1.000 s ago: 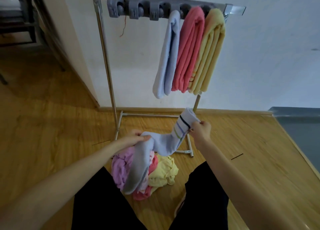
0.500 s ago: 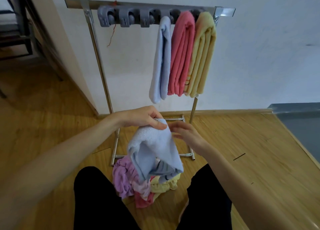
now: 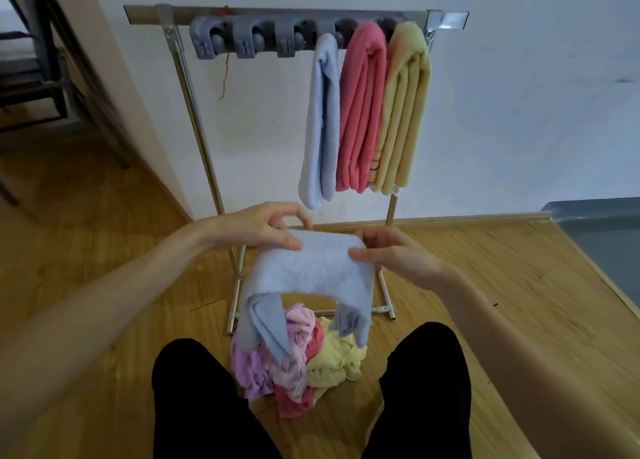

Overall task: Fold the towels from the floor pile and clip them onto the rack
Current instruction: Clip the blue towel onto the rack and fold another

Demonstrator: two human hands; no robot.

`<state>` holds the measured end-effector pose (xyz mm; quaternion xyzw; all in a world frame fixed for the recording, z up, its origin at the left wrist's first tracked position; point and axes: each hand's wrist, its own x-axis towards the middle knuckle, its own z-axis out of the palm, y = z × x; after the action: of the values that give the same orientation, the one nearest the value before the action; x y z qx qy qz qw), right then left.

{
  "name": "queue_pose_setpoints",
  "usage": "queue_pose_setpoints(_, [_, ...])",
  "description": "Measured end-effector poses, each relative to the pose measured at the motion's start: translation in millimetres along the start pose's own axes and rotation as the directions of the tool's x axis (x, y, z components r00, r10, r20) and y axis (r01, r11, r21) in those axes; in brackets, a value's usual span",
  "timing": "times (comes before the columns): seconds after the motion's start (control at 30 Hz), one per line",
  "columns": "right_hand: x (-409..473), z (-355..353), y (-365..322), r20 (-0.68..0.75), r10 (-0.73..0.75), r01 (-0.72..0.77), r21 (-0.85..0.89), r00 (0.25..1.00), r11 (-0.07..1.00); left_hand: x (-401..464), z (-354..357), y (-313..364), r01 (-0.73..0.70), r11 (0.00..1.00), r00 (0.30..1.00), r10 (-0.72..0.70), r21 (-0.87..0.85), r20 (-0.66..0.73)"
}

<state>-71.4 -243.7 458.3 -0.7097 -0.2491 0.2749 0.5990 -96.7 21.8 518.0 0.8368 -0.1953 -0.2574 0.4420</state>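
A light blue towel [image 3: 308,275] hangs doubled over between my hands, above the floor pile [image 3: 298,361] of purple, pink, red and yellow towels. My left hand [image 3: 263,230] pinches its top left corner. My right hand [image 3: 391,254] pinches the top right corner. Both ends of the towel droop down towards the pile. Behind stands the metal rack [image 3: 187,78] with a row of grey clips [image 3: 249,41]. A blue towel [image 3: 322,123], a red towel [image 3: 362,109] and a yellow towel [image 3: 403,112] hang folded from the right-hand clips.
My knees in black trousers [image 3: 194,399] frame the pile on the wooden floor [image 3: 86,251]. A white wall [image 3: 519,95] stands behind the rack. Dark furniture [image 3: 31,60] is at the far left, and a grey surface [image 3: 602,237] lies at the right.
The towel went from stretched out between my hands to folded over. My hands came together, then spread slightly to hold its top edge flat. The view moved closer to the rack.
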Motion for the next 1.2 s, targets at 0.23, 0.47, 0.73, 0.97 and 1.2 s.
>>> queue_pose_setpoints(0.23, [3, -23, -18, -0.159, -0.191, 0.159, -0.197, 0.969, 0.968, -7, -28, 17, -0.098, 0.921, 0.988, 0.045, 0.378, 0.147])
queue_pose_setpoints(0.47, [13, -42, -73, 0.125, -0.277, 0.292, -0.625, 0.953, 0.724, -5, -51, 33, -0.061, 0.859, 0.995, 0.011, 0.509, 0.102])
queue_pose_setpoints(0.73, [55, -65, -151, 0.137, -0.239, 0.241, -0.837, 0.961, 0.492, 8, -101, 68, -0.005, 0.605, 0.939, 0.276, 0.796, -0.204])
queue_pose_setpoints(0.97, [93, -88, -207, -0.101, -0.529, 0.105, -0.933, 0.842, 0.345, 27, -165, 107, 0.063, 0.449, 0.783, 0.531, 0.892, -0.322])
queue_pose_setpoints(1.2, [148, -108, -230, -0.245, -0.612, -0.110, -0.962, 0.752, 0.250, 62, -204, 123, 0.251, 0.369, 0.654, 0.617, 0.895, -0.438])
